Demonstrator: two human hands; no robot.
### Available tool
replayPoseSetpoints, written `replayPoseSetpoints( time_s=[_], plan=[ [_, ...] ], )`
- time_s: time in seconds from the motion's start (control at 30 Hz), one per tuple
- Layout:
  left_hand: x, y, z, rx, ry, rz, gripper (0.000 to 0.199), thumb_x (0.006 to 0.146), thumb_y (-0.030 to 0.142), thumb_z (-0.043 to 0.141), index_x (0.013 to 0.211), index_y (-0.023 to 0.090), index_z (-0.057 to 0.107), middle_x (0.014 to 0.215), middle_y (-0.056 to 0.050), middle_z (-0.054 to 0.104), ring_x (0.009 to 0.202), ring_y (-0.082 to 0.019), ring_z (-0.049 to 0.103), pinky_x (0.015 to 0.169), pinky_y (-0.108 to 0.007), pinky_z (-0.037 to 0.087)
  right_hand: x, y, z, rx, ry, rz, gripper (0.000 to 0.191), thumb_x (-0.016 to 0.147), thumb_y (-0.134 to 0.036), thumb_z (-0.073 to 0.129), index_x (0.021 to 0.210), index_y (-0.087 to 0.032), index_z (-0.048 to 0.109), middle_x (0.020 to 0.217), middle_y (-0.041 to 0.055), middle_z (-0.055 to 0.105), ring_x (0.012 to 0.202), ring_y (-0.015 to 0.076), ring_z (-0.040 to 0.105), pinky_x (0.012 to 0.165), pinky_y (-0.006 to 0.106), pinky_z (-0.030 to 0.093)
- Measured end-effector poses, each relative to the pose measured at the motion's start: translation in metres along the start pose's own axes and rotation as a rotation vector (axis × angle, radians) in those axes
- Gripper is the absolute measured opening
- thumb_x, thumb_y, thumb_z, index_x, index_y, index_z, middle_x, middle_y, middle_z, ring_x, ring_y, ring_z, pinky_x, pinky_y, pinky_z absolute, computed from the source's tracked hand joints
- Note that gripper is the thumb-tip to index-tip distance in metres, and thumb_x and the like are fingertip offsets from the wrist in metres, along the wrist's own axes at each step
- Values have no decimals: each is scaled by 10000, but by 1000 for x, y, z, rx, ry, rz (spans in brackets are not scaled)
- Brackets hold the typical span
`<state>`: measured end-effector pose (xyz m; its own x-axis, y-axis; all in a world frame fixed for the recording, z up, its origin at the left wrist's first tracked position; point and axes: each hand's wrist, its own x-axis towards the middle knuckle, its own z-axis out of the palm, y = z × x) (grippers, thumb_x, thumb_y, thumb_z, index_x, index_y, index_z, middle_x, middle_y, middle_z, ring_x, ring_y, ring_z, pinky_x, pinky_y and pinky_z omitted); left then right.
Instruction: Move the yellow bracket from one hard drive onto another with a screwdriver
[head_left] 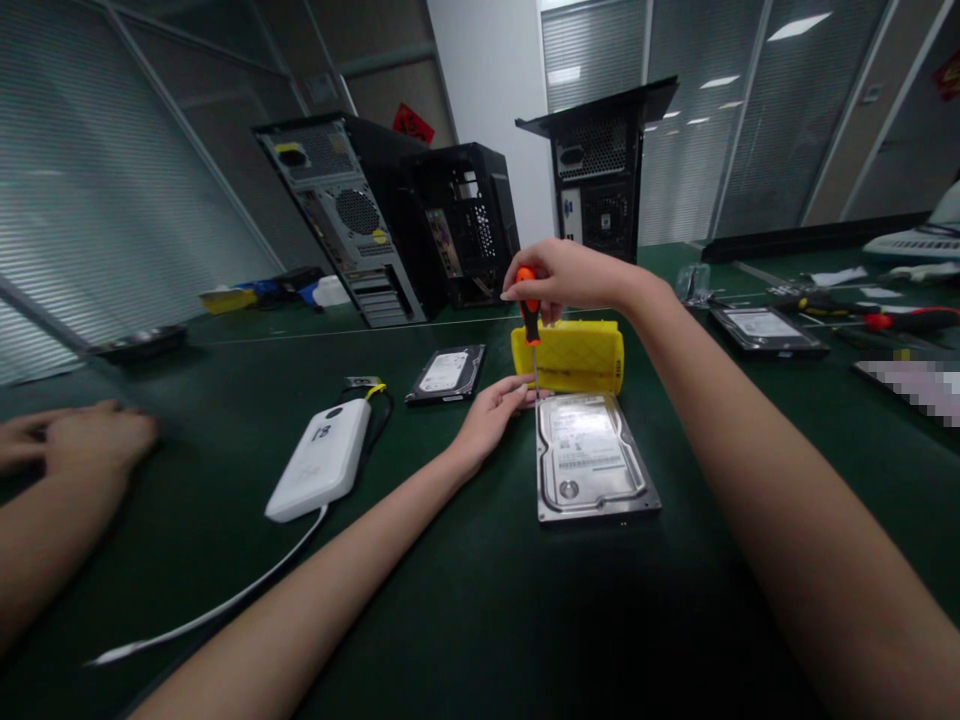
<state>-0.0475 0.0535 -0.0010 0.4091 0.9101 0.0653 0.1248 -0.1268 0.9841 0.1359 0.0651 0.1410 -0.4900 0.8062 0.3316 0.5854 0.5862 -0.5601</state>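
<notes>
A silver hard drive [592,460] with a white label lies flat on the green table in front of me. My right hand [551,275] grips the orange and black handle of a screwdriver [530,310], held upright with its shaft pointing down at the drive's far left corner. Beside that corner is my left hand [491,415], its fingers drawn together against the drive's far edge near the screwdriver tip. The tip itself is too small to make out. Just behind the drive stands a yellow case [577,355].
Left of my hands lie a second hard drive [446,374] and a white power bank [322,460] with a cable. Computer cases [390,210] stand behind. Another hard drive [765,328] and tools [911,320] lie right. Another person's hands [97,440] rest at far left.
</notes>
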Motion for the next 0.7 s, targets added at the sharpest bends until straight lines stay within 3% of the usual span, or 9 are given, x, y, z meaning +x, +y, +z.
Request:
replayPoseSetpoints(
  time_s=[0.7],
  plan=[
    [2, -7, -1, 48, -10, 64, 402, 814, 298, 582, 1184, 143, 546, 1092, -105, 670, 1053, -221, 607, 977, -397, 401, -1, 0, 0, -12, -55, -18, 266, 846, -306, 514, 1021, -121, 589, 773, 54, 640, 562, 100, 609, 537, 228, 515]
  ],
)
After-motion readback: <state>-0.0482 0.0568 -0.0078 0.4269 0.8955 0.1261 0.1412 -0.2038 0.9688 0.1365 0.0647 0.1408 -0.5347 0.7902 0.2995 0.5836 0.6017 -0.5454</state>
